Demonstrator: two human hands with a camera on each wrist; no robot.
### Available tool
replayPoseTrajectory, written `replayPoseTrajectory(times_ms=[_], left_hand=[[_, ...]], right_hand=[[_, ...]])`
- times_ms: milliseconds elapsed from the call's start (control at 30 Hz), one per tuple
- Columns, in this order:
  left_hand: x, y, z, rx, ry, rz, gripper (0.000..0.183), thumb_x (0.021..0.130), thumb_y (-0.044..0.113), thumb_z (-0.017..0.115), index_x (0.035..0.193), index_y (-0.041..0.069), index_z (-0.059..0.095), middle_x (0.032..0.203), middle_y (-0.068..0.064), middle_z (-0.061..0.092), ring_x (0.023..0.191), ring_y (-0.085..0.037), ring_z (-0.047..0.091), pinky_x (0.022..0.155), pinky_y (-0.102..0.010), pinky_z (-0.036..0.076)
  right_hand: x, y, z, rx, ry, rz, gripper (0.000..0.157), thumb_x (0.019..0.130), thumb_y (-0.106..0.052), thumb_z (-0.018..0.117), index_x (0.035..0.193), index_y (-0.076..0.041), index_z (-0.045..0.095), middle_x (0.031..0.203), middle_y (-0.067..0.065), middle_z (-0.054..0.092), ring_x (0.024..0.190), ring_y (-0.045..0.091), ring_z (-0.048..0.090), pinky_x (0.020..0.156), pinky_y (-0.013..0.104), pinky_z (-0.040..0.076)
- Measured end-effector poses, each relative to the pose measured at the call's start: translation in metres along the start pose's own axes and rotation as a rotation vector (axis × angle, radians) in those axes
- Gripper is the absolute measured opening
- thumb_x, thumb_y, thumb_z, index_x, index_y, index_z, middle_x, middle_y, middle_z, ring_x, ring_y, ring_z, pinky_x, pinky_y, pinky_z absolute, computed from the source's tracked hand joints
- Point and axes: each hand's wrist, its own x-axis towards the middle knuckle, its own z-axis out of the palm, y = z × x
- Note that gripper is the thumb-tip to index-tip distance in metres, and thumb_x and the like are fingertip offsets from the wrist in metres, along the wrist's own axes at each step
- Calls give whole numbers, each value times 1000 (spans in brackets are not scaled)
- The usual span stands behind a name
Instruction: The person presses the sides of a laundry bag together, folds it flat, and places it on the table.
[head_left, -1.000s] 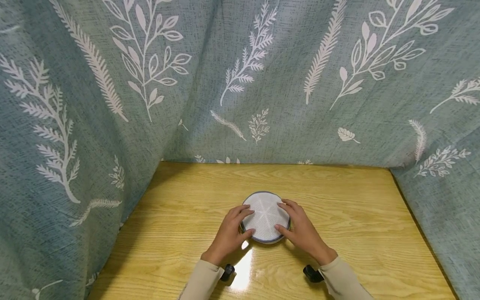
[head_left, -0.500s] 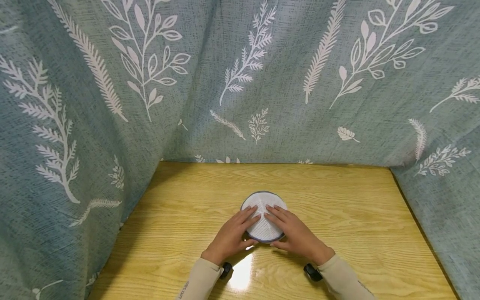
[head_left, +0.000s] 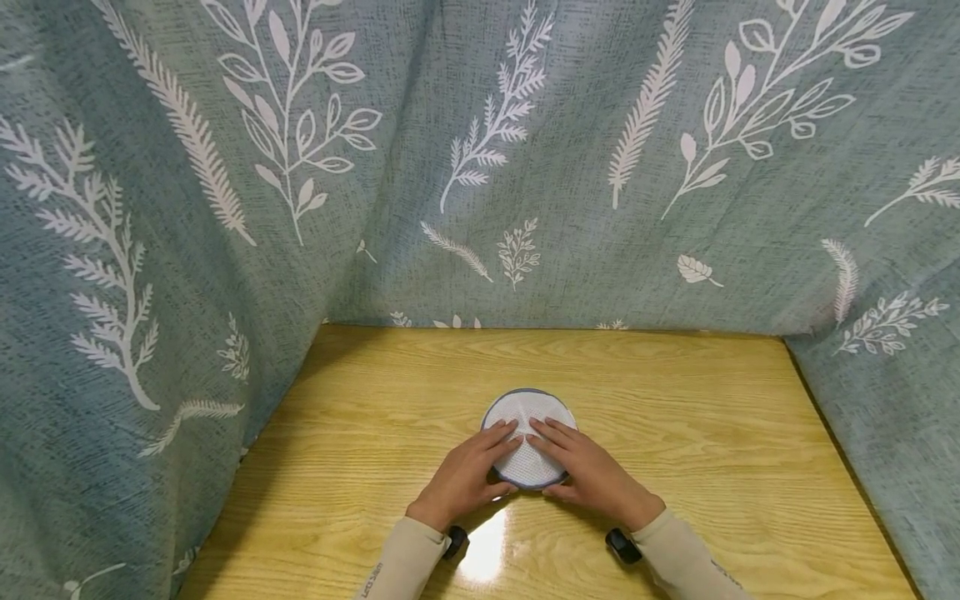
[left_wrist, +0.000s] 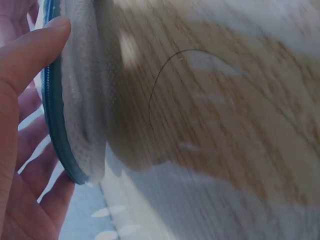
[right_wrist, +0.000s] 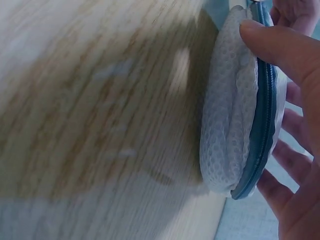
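A round white mesh laundry bag with a blue rim lies near the middle of the wooden table. From its left side, my left hand spreads fingers over the top, its thumb at the near edge. My right hand mirrors this from the right, and the fingertips of both hands come close together on the mesh. Along the bag's side runs a blue zipper, seen in the right wrist view. There the thumb presses the lower mesh, while the fingers lie on the opposite face. The bag's underside is hidden.
A wood-grain table spreads around the bag, with a bright glare spot in front. A blue-green curtain with white leaf prints hangs along the back and both sides. A thin dark strand shows over the wood in the left wrist view.
Both hands have moved inward over the bag, bringing their fingertips closer together. The thumbs have shifted from its top to the near edge. The bag stays in nearly the same place.
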Motion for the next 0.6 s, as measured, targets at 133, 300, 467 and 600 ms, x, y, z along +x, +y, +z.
replayPoseTrajectory(times_ms=[133, 300, 467, 600], left_hand=[[0, 0, 1, -9, -11, -10, 73, 88, 36, 89, 149, 10, 61, 164, -6, 48, 151, -29, 46, 119, -46, 45], [0, 1, 3, -39, -30, -32, 72, 88, 34, 88, 150, 9, 61, 165, -7, 46, 152, -29, 44, 123, -47, 41], [1, 1, 3, -46, -47, -44, 72, 89, 34, 88, 150, 8, 60, 165, -8, 46, 152, -29, 43, 123, -47, 40], [2, 1, 3, -52, -58, -51, 71, 90, 34, 87, 150, 8, 61, 164, -8, 47, 152, -29, 44, 122, -47, 42]], right_hand=[[0, 1, 2, 11, -19, 13, 89, 82, -28, 94, 155, -2, 51, 162, 18, 47, 146, 42, 48, 112, 59, 50], [1, 0, 2, 26, -45, 32, 86, 83, -28, 93, 155, -2, 52, 163, 17, 47, 147, 41, 47, 114, 59, 48], [3, -1, -1, 34, -54, 43, 85, 83, -28, 92, 154, -3, 53, 162, 16, 48, 146, 41, 48, 114, 59, 48], [4, -1, -3, 32, -55, 40, 85, 81, -27, 93, 153, -2, 55, 161, 17, 49, 145, 41, 50, 112, 59, 49]])
